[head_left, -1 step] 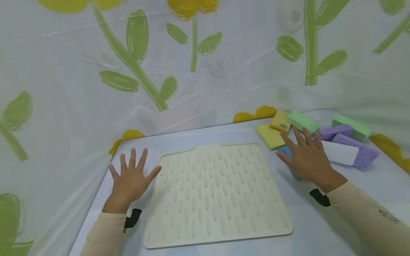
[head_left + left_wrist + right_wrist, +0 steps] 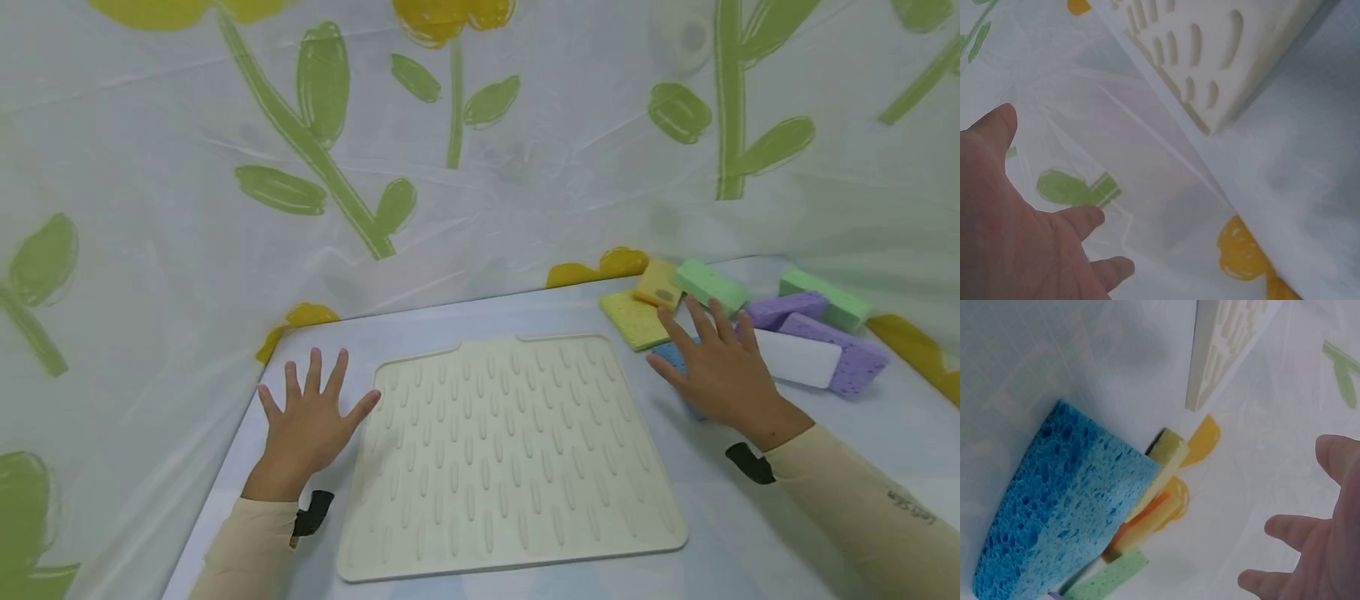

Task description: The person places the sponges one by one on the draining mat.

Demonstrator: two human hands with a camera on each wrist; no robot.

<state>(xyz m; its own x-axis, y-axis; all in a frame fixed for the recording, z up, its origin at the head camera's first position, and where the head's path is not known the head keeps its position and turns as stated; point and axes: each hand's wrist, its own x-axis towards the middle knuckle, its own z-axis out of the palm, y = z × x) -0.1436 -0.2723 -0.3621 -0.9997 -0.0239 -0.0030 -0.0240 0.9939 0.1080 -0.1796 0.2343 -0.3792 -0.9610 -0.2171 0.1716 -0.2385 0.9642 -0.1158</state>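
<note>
A cream ribbed mat (image 2: 502,458) with rows of raised oval bumps lies on the table between the hands. My left hand (image 2: 303,429) hovers by its left edge, fingers spread and holding nothing. Over the near side of a sponge pile, my right hand (image 2: 723,375) is spread out, also holding nothing. Partly under it in the head view is a blue sponge (image 2: 1066,506), seen large and porous in the right wrist view. Around it lie a yellow sponge (image 2: 633,321), an orange-yellow sponge (image 2: 658,283), a white block (image 2: 798,358) and a purple sponge (image 2: 858,362).
Two green sponges, one a green block (image 2: 711,285) and one farther right (image 2: 825,298), lie at the back of the pile, near another purple sponge (image 2: 786,310). A white curtain (image 2: 525,208) with printed flowers hangs directly behind the table (image 2: 420,329).
</note>
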